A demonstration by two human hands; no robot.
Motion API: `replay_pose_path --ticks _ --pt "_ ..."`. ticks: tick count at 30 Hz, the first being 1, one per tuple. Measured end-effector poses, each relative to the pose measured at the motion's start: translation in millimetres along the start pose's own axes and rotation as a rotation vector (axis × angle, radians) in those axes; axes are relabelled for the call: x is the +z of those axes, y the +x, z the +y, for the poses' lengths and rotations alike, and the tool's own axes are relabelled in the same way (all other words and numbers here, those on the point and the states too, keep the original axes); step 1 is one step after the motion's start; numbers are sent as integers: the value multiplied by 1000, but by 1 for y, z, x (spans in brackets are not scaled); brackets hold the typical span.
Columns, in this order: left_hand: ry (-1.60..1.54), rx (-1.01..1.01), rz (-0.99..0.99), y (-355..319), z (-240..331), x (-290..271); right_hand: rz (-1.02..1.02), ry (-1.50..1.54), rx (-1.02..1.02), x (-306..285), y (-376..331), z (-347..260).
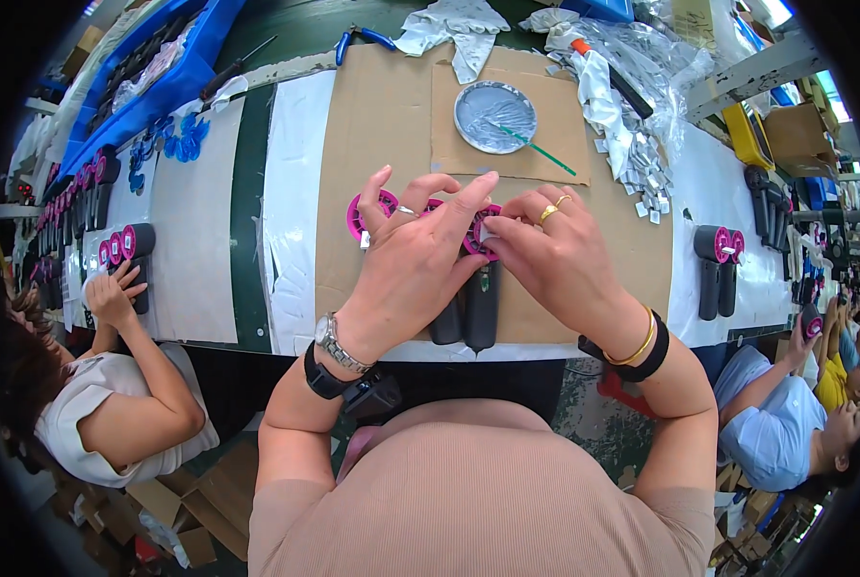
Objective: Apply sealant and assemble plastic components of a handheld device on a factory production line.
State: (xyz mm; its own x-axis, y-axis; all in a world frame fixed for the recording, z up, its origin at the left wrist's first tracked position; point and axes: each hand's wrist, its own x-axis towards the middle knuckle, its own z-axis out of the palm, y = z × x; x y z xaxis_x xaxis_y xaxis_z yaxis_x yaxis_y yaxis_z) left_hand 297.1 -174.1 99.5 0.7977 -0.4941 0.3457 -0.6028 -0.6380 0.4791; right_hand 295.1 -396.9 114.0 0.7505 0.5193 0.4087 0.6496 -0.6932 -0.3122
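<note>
Two dark handheld devices with round magenta heads (478, 288) are lying side by side on the brown cardboard sheet (377, 125), handles pointing toward the person, heads pointing away. Their black handles are showing below the hands; the magenta discs are peeking out between the fingers. A third magenta disc (358, 213) is sitting just left of the left hand, partly covered by its index finger.

The left hand (411, 260) is resting over the heads of the devices, fingers spread and lightly curled, thumb stretching right onto the magenta disc. The right hand (550, 255) is pressing in from the right, thumb and forefinger pinching a small pale piece (488, 232) against the magenta head; whether the piece is loose or attached cannot be told.

Beyond the hands, a round silver dish (493, 115) is sitting on a smaller cardboard piece, with a thin green stick (538, 149) leaning across its rim. A heap of small silvery tabs in clear plastic (642, 168) is lying to the right. Farther right, another pair of the same devices (718, 269) is waiting on the white table covering (199, 240). At the left, another person's hand (113, 293) is touching similar devices.
</note>
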Motion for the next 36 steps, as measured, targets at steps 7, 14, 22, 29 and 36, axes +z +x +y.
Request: replay_pose_path --ticks 7,14,22,29,36 --pt "-1 5 -8 0 -3 1 -134 -5 17 -4 5 -1" --pt "19 3 -27 -4 -5 -8 -77 4 -1 1 0 -1" --pt "0 -62 -36 -29 -23 -48 36 69 0 11 9 -37" --pt "-3 -55 4 -27 -34 -32 78 -36 -131 19 26 -29" --pt "-37 -71 21 -27 -37 -32 35 -143 -246 23 34 -22"
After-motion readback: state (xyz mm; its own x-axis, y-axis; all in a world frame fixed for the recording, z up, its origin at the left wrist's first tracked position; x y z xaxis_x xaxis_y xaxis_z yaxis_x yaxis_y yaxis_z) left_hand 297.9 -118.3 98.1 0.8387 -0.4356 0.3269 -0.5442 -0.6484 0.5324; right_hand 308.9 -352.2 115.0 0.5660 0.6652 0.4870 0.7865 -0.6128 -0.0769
